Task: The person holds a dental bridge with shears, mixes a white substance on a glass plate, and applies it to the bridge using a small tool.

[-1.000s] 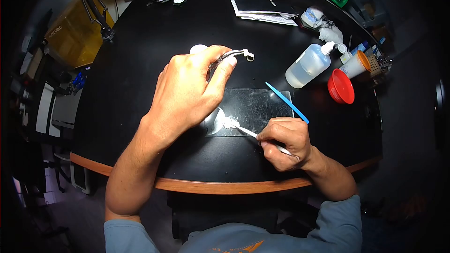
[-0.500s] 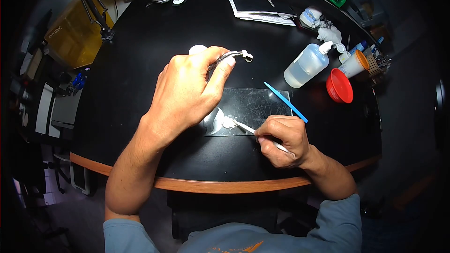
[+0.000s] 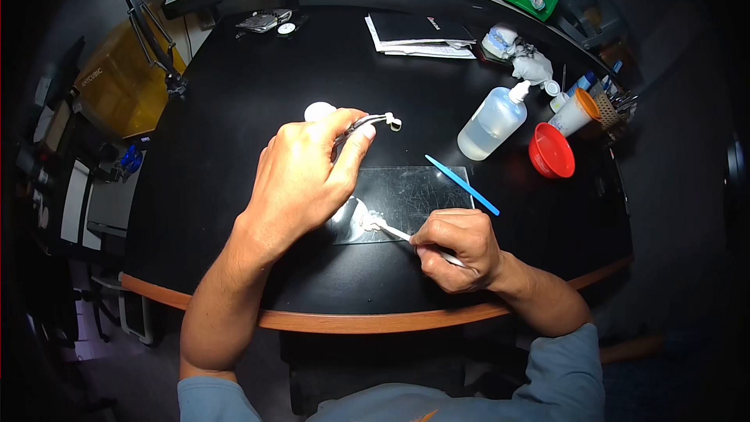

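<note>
My left hand [image 3: 301, 172] is closed around metal tweezers [image 3: 373, 119], whose tips hold a small dental piece, perhaps a crown [image 3: 395, 124], above the table. Pinched in my right hand [image 3: 461, 248] is a slim white stick [image 3: 397, 233]. The stick's tip touches white paste [image 3: 373, 222] on a scratched glass slab [image 3: 414, 195]. A blue stick [image 3: 462, 185] lies slantwise across the slab's right corner. Behind my left hand a round white thing [image 3: 319, 111] shows in part.
To the right stand a clear squeeze bottle [image 3: 492, 123], a red bowl [image 3: 551, 150] and an orange-rimmed cup [image 3: 576, 112]. Papers with a black folder [image 3: 422, 33] lie at the back. A wooden edge [image 3: 391, 322] runs along the table's front.
The view has tilted, so the table sits lower in the picture. The white stick's tip has shifted slightly within the paste. Both hands keep their holds.
</note>
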Demonstrator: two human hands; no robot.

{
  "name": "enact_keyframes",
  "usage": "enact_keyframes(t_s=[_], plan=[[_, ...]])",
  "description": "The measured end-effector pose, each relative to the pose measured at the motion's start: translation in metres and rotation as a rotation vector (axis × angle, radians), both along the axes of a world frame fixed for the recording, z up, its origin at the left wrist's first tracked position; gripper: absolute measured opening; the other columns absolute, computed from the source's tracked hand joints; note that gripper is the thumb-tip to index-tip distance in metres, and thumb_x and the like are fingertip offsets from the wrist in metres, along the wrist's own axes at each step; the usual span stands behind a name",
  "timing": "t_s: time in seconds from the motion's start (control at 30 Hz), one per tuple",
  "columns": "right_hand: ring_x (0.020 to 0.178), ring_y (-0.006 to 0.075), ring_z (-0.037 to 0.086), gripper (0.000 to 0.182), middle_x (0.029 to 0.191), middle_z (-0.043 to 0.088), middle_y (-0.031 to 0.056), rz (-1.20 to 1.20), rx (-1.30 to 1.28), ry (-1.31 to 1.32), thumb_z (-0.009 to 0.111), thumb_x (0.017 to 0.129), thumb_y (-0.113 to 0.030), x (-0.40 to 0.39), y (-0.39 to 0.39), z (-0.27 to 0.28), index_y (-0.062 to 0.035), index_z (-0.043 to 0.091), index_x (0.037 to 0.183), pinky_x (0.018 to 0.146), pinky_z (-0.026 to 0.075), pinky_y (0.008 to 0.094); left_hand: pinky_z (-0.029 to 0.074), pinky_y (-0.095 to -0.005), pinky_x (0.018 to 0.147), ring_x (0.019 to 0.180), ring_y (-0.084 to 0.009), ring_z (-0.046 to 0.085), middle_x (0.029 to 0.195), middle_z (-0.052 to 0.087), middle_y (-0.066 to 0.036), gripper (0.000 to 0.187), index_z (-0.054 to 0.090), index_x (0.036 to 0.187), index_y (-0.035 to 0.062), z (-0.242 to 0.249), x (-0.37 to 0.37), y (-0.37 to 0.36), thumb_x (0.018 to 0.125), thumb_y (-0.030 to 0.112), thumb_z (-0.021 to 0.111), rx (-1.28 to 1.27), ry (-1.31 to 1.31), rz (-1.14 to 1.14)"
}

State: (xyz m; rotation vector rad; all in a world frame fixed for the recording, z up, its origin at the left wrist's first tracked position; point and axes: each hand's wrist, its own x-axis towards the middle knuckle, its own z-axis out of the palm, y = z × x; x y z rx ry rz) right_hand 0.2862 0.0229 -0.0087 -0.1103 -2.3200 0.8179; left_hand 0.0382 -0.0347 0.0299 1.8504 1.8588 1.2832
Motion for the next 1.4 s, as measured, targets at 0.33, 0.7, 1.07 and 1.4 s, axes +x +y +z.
enact_keyframes(t_s=[0.33,0.7,1.07,1.4], plan=[[0.056,0.0274,0.064,0.007,0.068,0.064,0.0132,0.0,0.015,0.012,0.066,0.073,0.004,0.002,-0.001,-0.001,0.0035,0.067,0.081,0.053,0.051,0.0377,0.049,-0.0339,0.06,0.062,-0.0178,0.063,0.077,0.069,-0.011,0.021,0.079,0.114,0.0015,0.002,0.003,-0.002,0.1,0.016,0.074,0.074,0.069,0.008],[0.052,0.0192,0.062,0.012,0.067,0.067,0.0093,-0.168,0.054,0.342,0.063,0.082,0.005,0.009,0.006,0.012,0.0032,0.069,0.092,0.053,0.052,0.0318,0.048,-0.03,0.056,0.058,-0.014,0.062,0.075,0.069,-0.008,0.02,0.079,0.112,0.0021,0.008,0.004,-0.003,0.096,0.014,0.08,0.111,0.163,-0.013],[0.071,0.0185,0.068,0.018,0.082,0.07,0.0153,-0.21,0.077,0.34,0.058,0.092,0.003,0.019,0.014,0.014,0.0055,0.065,0.109,0.066,0.054,0.0303,0.051,-0.0297,0.056,0.058,-0.0148,0.065,0.076,0.072,-0.008,0.017,0.08,0.108,0.0038,0.008,0.005,-0.004,0.094,0.014,0.081,0.13,0.204,-0.082],[0.063,0.0192,0.067,0.018,0.077,0.07,0.0122,-0.254,0.139,0.332,0.063,0.084,0.009,0.013,0.014,0.014,0.0038,0.068,0.1,0.06,0.054,0.0309,0.046,-0.0311,0.053,0.056,-0.0134,0.06,0.066,0.062,-0.002,0.014,0.082,0.103,0.0082,0.005,0.004,-0.003,0.092,0.015,0.084,0.2,0.286,-0.096]])
